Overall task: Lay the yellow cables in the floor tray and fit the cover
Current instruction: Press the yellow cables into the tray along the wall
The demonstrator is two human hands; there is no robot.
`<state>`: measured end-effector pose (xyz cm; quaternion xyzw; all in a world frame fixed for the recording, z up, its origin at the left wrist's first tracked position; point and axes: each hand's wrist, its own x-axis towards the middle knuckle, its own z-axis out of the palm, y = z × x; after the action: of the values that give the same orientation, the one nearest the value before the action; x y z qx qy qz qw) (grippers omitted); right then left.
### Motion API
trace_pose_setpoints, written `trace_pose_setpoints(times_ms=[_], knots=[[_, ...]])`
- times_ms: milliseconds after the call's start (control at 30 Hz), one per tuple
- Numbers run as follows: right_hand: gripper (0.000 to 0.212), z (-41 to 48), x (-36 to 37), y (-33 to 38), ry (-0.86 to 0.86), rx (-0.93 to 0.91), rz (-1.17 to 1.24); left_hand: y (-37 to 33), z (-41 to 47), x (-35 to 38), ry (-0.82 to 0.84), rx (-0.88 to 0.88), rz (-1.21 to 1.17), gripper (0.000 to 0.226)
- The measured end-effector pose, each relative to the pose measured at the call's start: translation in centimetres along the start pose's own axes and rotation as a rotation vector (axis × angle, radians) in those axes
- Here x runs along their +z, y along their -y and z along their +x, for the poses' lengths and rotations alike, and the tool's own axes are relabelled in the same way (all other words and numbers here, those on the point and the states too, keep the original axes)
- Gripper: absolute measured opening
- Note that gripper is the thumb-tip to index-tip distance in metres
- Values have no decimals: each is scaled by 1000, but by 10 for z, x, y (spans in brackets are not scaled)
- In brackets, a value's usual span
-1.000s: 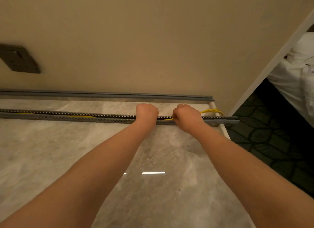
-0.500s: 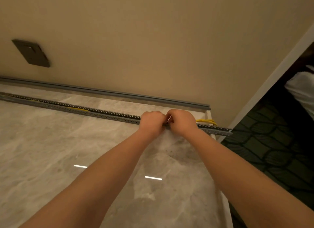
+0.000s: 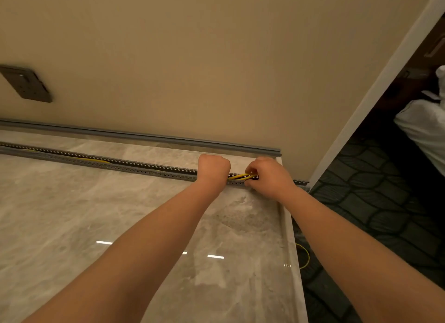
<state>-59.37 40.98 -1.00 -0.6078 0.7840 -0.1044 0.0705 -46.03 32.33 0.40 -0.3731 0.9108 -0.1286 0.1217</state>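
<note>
A long grey slotted floor tray [image 3: 125, 166] runs across the marble floor, parallel to the wall. Yellow cables [image 3: 238, 176] lie in its channel, showing between my two hands and faintly further left. My left hand [image 3: 213, 170] is a closed fist pressing down on the tray over the cables. My right hand [image 3: 267, 176] pinches the yellow cables at the tray's right part, fingers curled around them. The grey cover strip [image 3: 149, 137] lies along the foot of the wall behind the tray.
A dark socket plate [image 3: 26, 85] sits on the beige wall at left. The marble floor [image 3: 120, 226] ends at a raised edge on the right, beside dark patterned carpet [image 3: 375, 202]. A yellow cable loop [image 3: 304, 256] hangs past that edge. White bedding [image 3: 426, 127] is far right.
My hands touched half a second ago; now the right hand has slid right along the tray, exposing yellow cables between them. The view shifted slightly.
</note>
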Motion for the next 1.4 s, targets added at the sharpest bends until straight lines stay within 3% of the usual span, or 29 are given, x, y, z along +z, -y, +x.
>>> trace_pose_setpoints(times_ms=[367, 567, 733, 867, 1000, 1133, 1300, 1400], knots=[[11, 2, -4, 10, -26, -66, -200, -4, -10, 0, -59, 7, -36, 19], [12, 2, -4, 3, -73, 4, -59, -25, -12, 3, -223, 96, -215, 16], [25, 0, -2, -4, -6, 17, 110, -38, 1, -18, -79, 87, -88, 12], [31, -4, -3, -23, 92, 102, 90, -48, 9, -34, 23, 69, -55, 17], [32, -9, -8, -42, 130, 111, 114, -55, 12, -37, 56, 57, -41, 36], [19, -5, -9, -47, 147, 75, 141, -52, 14, -38, 62, 36, -40, 37], [25, 5, -15, -50, 126, 40, 130, -45, 19, -38, 74, -2, -38, 24], [30, 10, -16, -48, 126, 27, 89, -41, 22, -36, 78, 0, -31, 31]])
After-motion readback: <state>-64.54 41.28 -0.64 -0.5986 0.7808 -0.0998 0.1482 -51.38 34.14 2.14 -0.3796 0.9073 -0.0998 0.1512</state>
